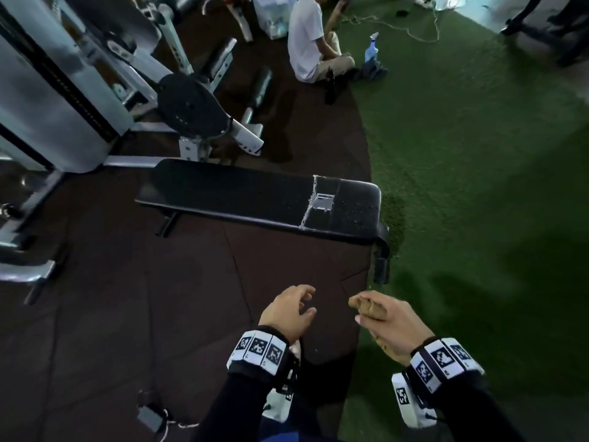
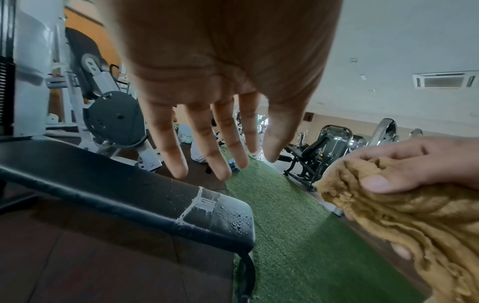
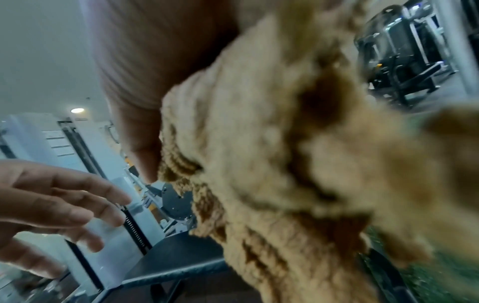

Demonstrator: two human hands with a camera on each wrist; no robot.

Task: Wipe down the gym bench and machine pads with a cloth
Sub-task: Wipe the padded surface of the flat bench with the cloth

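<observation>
Right hand (image 1: 387, 327): fingers bunch tan cloth (image 2: 404, 217), ready for wiping.
Left hand (image 1: 288, 311): fingers spread, empty.
Bench (image 1: 242, 194): droplets near taped end, unwiped.

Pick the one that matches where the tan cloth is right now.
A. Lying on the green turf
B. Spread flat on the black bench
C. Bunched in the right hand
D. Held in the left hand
C: the right hand grips the bunched cloth in the air, short of the bench, while the left hand holds nothing.
</observation>
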